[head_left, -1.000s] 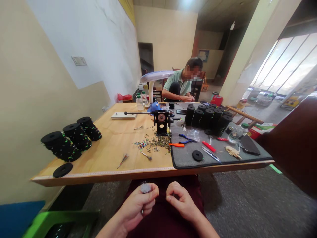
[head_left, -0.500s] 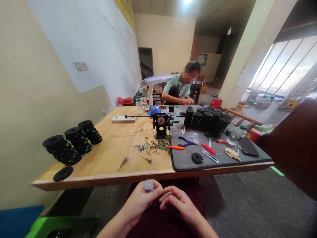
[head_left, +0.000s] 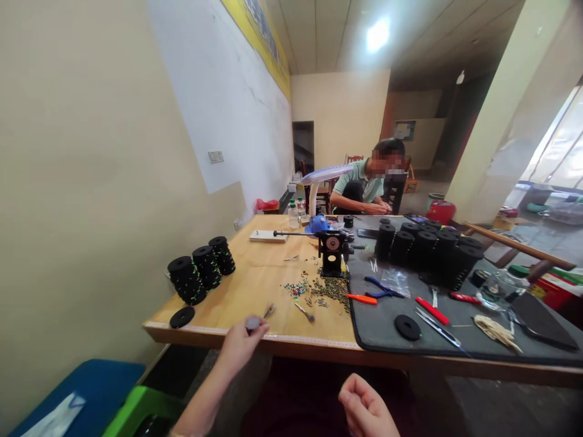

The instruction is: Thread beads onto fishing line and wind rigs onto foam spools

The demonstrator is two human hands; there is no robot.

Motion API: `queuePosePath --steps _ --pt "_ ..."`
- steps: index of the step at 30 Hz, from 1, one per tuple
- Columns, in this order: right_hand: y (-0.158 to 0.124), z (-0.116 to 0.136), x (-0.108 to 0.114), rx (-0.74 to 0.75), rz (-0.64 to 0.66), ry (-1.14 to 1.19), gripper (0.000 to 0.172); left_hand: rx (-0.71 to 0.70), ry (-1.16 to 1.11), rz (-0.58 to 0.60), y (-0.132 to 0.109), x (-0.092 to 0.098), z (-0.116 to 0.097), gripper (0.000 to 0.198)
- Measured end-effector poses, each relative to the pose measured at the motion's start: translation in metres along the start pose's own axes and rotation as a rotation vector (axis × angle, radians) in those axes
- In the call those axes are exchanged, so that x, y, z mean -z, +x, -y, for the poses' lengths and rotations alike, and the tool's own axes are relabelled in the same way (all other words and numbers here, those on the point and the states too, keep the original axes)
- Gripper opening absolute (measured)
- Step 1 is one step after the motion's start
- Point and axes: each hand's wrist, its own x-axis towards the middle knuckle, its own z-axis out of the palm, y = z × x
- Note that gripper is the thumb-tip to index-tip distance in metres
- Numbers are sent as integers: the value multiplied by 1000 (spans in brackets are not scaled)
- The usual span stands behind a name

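Note:
My left hand (head_left: 240, 345) is closed around a small grey bundle (head_left: 252, 323), whose round, tufted end shows above the fingers. It is at the table's front edge, close to a thin bundle with reddish strands (head_left: 269, 310). A second small bundle with a dark end (head_left: 305, 312) lies to the right of that one. Low in front of my body, my right hand (head_left: 368, 405) has its fingers curled together; whatever may be in them is hidden. Beyond the hands are small coloured beads (head_left: 297, 287) and a pile of small brass-coloured pieces (head_left: 331, 286).
A black hand-cranked device (head_left: 332, 255) stands mid-table before a blue-based lamp (head_left: 317, 224). Black spools (head_left: 186, 280) stand left; more black spools (head_left: 426, 249) stand right. Pliers (head_left: 382, 287), scissors-like tweezers (head_left: 439, 328) and a black disc (head_left: 407, 328) lie on the grey mat. A person (head_left: 359, 185) sits opposite.
My hands have moved apart: the left went forward and left to the table edge with the grey bundle, the right moved lower and its fingers curled in. The view has tilted up and turned left.

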Motion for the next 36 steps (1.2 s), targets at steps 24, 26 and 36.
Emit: queuePosePath --steps 24,26,36 --pt "-4 -4 -7 195 -127 18 44 339 -1108 597 -82 -92 -92 33" --pt "-4 -7 -6 223 -140 -2 43 317 -1115 596 -81 -95 -95 31" --pt "-20 24 26 454 -378 -671 33 184 -916 599 -82 -87 -92 40"
